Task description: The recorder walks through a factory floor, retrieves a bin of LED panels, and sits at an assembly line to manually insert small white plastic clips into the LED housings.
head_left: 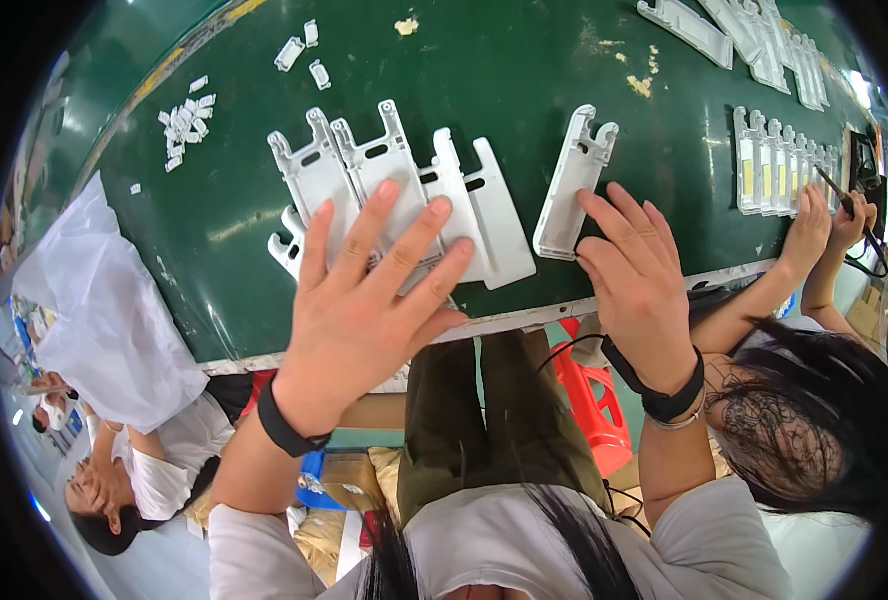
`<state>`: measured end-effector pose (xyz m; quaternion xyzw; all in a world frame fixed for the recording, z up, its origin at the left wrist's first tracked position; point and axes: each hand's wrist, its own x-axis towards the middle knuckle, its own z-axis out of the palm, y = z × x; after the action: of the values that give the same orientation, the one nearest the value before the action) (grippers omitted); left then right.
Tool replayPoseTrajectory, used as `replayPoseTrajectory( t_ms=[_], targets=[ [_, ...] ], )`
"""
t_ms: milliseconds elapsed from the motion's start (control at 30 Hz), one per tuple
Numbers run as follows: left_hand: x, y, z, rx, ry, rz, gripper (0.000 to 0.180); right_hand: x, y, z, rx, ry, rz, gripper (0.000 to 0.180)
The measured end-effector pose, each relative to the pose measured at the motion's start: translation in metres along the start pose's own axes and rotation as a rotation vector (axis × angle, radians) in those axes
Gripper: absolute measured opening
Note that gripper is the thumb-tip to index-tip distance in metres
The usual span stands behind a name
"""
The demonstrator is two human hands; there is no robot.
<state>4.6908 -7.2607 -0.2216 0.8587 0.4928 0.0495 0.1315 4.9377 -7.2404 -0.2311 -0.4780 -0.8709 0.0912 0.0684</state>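
My left hand [369, 285] lies flat with fingers spread over a row of white plastic housings [382, 160], side by side near the table's front edge. Each visible far end has prongs and a dark slot; the palm hides parts of the near ends. A smooth white plastic panel [504, 225] ends the row on the right. Apart from it, my right hand [639, 275] grips a single white plastic housing [562, 205] by its right side and near corner. This one has a hollow face upward and two prongs at its far end.
Small white plastic pieces [186, 130] lie in a heap at left on the green table [504, 70]. More housings [779, 165] stand lined up at right, beside a co-worker's hands [814, 225] with a dark tool. A translucent bag [114, 310] hangs over the left edge.
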Motion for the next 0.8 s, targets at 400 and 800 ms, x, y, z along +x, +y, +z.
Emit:
replayPoseTrajectory(
  t_ms=[400,800],
  targets=[
    [0.0,-0.002,-0.005,0.047,0.016,-0.039,0.054,0.005,-0.014,-0.01,0.25,0.157,0.014,0.037],
    [0.023,0.018,-0.004,0.073,0.147,-0.115,0.054,0.014,-0.055,0.021,0.027,0.091,0.058,0.046]
  ],
)
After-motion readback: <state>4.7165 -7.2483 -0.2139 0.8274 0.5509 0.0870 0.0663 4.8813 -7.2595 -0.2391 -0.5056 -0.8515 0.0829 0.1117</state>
